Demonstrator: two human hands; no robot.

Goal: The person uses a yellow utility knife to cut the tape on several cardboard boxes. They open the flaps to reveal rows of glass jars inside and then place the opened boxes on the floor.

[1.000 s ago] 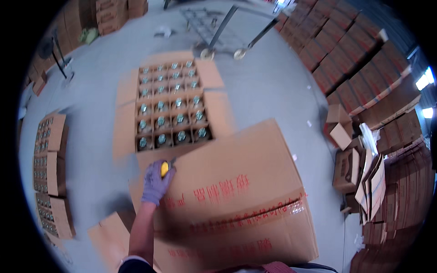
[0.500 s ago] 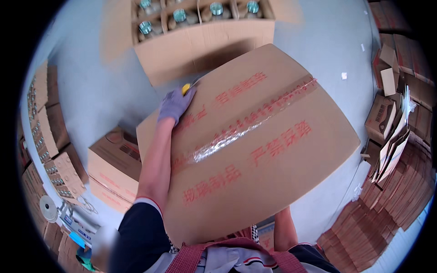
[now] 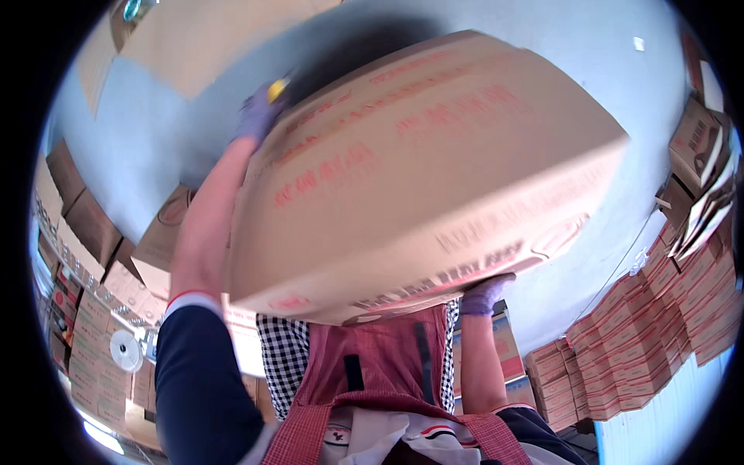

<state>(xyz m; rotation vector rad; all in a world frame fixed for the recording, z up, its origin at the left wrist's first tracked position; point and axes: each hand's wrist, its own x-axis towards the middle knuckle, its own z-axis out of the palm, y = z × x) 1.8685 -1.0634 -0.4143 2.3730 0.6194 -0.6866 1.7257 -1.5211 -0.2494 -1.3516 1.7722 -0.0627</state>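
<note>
A large sealed cardboard box (image 3: 434,155) with red print and clear tape is held up in front of me, its top tilted away and its near side showing. My left hand (image 3: 260,112), in a purple glove and blurred, is at the far left edge of the box. A small yellow cutter (image 3: 277,89) sticks out of its grip, with what looks like a thin blade. My right hand (image 3: 484,294), also gloved, holds the lower edge of the near side from beneath, its fingers partly hidden.
An open carton flap (image 3: 209,39) lies at the far left, with a green-topped glass bottle (image 3: 132,9) beside it. More boxes stand at left. Folded cartons (image 3: 620,349) are stacked at right, near loose cardboard (image 3: 705,194). A tape roll (image 3: 125,350) sits lower left.
The box has been raised and tipped, so its near side now shows. My right hand has come into view under it. The open carton of bottles has shifted toward the upper left of view.
</note>
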